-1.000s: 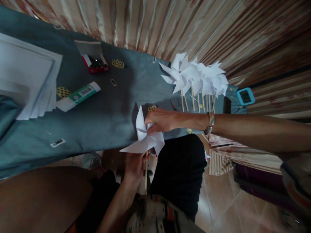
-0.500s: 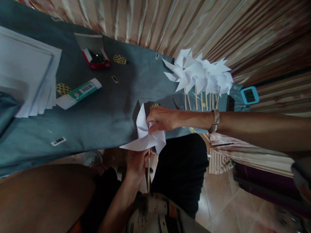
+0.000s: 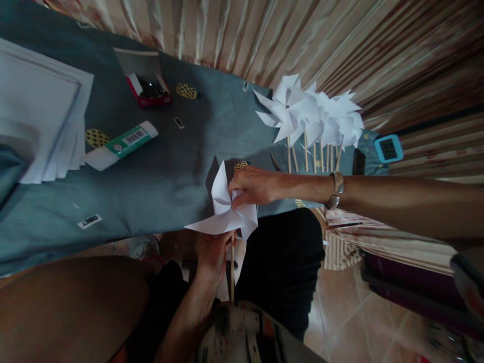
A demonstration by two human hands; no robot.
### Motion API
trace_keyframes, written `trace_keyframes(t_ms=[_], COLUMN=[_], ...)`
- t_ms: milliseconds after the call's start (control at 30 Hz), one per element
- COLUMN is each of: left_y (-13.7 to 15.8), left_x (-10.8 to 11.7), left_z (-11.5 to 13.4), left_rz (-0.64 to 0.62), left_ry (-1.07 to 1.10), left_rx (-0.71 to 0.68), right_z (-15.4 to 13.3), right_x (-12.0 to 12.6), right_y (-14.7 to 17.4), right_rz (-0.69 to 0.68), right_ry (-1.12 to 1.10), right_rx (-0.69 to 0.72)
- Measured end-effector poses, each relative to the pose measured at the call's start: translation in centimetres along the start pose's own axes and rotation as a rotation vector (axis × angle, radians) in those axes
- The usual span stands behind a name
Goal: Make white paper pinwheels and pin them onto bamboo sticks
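Note:
A white paper pinwheel [image 3: 226, 219] is between my hands at the table's front edge, one long blade pointing left. My right hand [image 3: 252, 185] is closed on it from above, fingers pressed near its centre and over the upper right blade. Beneath the paper, my left hand [image 3: 214, 254] is closed around the wooden stick [image 3: 232, 275], which runs down toward my lap. Some left fingers are hidden behind the pinwheel. Beyond my right hand, several white pinwheels [image 3: 306, 113] lie in a row with their sticks toward me.
On the teal tablecloth [image 3: 181, 171] lie a stack of white paper [image 3: 41, 111], a green and white box [image 3: 124, 143], an open red box [image 3: 153, 93] of small dark pieces, and a pointed dark tool [image 3: 275, 162]. A blue-framed timer [image 3: 388, 148] sits far right. Curtains [image 3: 212, 35] hang behind.
Both hands keep the same hold on the pinwheel, and it has barely moved. The whole view has shifted only slightly.

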State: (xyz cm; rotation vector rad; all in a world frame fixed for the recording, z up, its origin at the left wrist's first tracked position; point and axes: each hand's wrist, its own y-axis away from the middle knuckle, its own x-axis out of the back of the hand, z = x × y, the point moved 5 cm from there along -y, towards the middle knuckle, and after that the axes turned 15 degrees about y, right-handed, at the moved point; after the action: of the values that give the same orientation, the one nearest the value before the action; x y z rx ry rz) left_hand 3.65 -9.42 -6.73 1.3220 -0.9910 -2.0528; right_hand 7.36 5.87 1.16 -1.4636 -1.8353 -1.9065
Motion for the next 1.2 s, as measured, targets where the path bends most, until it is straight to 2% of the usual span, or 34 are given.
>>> trace_keyframes(t_ms=[667, 1200], left_y=[-0.1, 0.3], left_x=[0.0, -0.3], left_z=[0.0, 0.1], left_rz=[0.046, 0.008], left_ry=[0.05, 0.065], left_rx=[0.025, 0.0], right_z=[0.1, -0.2], right_x=[-0.5, -0.5], right_y=[0.0, 1.1], right_rz=[0.007, 0.031], right_ry=[-0.024, -0.005], right_rx=[-0.016, -0.018])
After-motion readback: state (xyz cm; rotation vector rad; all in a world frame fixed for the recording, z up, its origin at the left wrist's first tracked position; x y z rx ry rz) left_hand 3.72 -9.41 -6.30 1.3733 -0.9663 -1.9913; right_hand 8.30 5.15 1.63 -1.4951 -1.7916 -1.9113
